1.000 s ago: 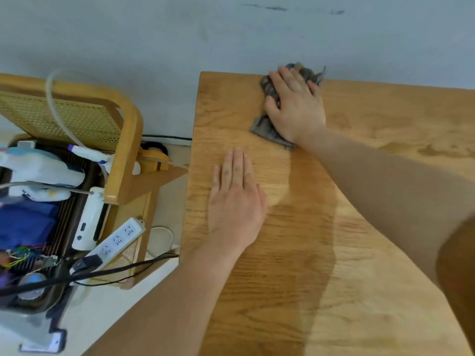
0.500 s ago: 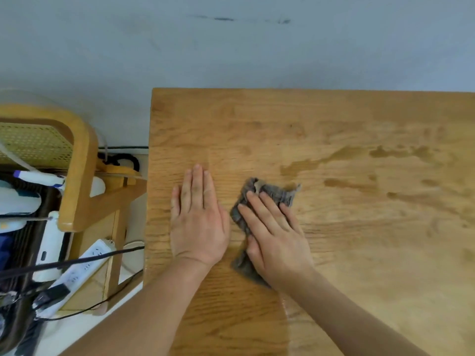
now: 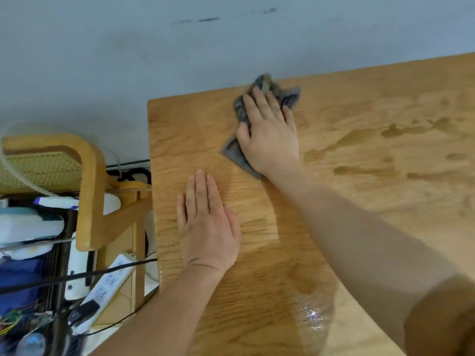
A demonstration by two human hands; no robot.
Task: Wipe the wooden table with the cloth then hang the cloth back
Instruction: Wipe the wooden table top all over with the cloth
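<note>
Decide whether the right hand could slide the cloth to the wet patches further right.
Probably yes: only bare table lies between the cloth under the right hand and the wet patches.

Power strip (image 3: pixel 110 283), at 8 o'clock: markings too small to read.
Wooden table (image 3: pixel 385 98), at 2 o'clock: no writing legible.

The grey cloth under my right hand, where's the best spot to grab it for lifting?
Likely the cloth at its bunched far end, beyond the right hand pressing it: close down on it from above. Its near corner lies flat on the table, harder to pinch.
</note>
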